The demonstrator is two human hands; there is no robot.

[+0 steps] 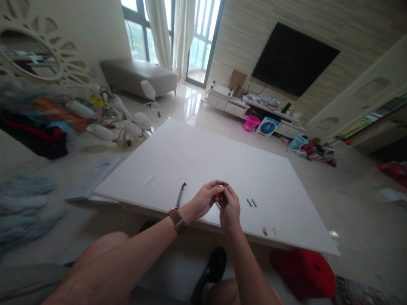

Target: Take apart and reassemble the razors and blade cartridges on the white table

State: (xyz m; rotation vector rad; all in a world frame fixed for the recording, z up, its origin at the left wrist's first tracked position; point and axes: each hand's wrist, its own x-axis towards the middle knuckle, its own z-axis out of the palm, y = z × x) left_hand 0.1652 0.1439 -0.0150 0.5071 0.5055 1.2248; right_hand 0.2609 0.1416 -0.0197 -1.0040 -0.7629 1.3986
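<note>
My left hand [205, 199] and my right hand [229, 208] meet above the near edge of a large white board [203, 161] that lies flat on the floor. Both hands pinch a small dark piece [224, 189] between their fingertips. My left wrist carries a brown-strapped watch [177, 220]. On the board just right of my hands lie two small green pieces [251, 203]. A thin dark tool [180, 195] lies left of my hands. Two tiny parts [268, 231] rest near the board's front edge.
A clear plastic packet [150, 181] lies on the board's left part. A chandelier with white shades [117, 123] sits on the floor beyond the board. A red stool [305, 271] stands at lower right. My black shoe [211, 271] is under the board's edge.
</note>
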